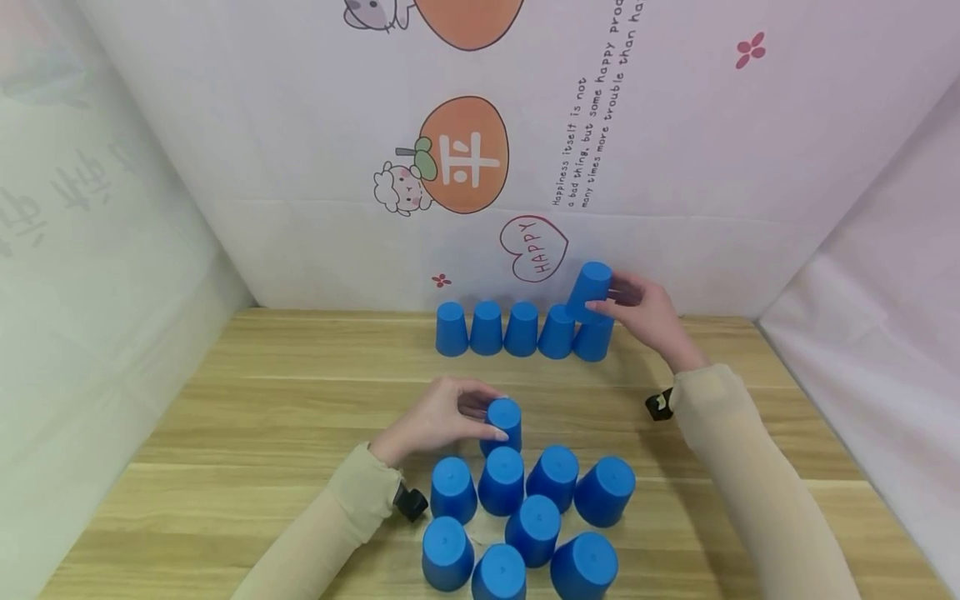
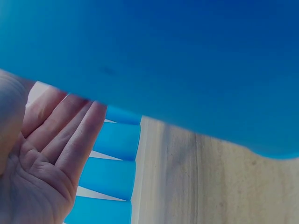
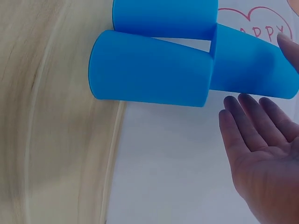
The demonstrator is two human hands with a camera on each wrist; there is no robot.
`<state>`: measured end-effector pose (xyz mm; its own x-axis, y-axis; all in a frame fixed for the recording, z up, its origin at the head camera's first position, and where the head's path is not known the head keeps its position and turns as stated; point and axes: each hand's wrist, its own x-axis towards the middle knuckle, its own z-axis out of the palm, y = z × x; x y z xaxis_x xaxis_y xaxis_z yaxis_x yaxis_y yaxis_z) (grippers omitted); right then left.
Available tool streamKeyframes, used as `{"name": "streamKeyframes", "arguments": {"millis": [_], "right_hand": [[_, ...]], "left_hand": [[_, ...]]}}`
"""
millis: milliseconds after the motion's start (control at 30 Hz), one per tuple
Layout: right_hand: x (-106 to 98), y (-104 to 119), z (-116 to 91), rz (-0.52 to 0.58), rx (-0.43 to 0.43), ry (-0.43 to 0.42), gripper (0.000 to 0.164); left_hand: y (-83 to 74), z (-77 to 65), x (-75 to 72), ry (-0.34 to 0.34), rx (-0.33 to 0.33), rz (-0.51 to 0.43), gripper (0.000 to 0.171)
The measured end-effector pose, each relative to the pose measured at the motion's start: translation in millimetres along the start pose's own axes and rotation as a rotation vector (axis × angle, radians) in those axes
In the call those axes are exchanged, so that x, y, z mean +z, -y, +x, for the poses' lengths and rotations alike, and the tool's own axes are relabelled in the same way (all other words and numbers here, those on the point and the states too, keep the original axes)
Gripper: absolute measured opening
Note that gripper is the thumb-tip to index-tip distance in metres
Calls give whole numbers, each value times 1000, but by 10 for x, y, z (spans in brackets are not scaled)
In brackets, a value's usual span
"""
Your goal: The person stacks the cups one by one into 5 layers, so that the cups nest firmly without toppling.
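At the back, a row of several upside-down blue cups (image 1: 486, 327) stands side by side. My right hand (image 1: 651, 315) holds another upside-down blue cup (image 1: 590, 287) between thumb and fingers, on top of the two rightmost cups of the row and slightly tilted. In the right wrist view this upper cup (image 3: 252, 63) meets the base of the end cup (image 3: 149, 70). Nearer the front, my left hand (image 1: 442, 419) grips a blue cup (image 1: 505, 421) with the thumb in front and fingers behind. That cup's side (image 2: 154, 60) fills much of the left wrist view, hiding some fingertips.
Several more upside-down blue cups (image 1: 539, 525) stand close together at the front of the wooden table (image 1: 247, 458). A printed white cloth (image 1: 322, 250) hangs right behind the row, with white cloth (image 1: 885, 292) at both sides.
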<state>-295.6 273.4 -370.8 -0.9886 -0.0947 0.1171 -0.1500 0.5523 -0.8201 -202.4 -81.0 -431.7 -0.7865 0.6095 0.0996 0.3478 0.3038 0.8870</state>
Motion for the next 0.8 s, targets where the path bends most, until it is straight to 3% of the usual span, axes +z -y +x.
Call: {"name": "streamKeyframes", "arguments": {"millis": [433, 800], "right_hand": [[-44, -70, -316, 13, -43, 35, 80], [62, -124, -655, 27, -101, 88, 73]], "left_hand": [[-6, 6, -2, -4, -10, 1, 51], [-13, 3, 3, -3, -13, 0, 50]]}}
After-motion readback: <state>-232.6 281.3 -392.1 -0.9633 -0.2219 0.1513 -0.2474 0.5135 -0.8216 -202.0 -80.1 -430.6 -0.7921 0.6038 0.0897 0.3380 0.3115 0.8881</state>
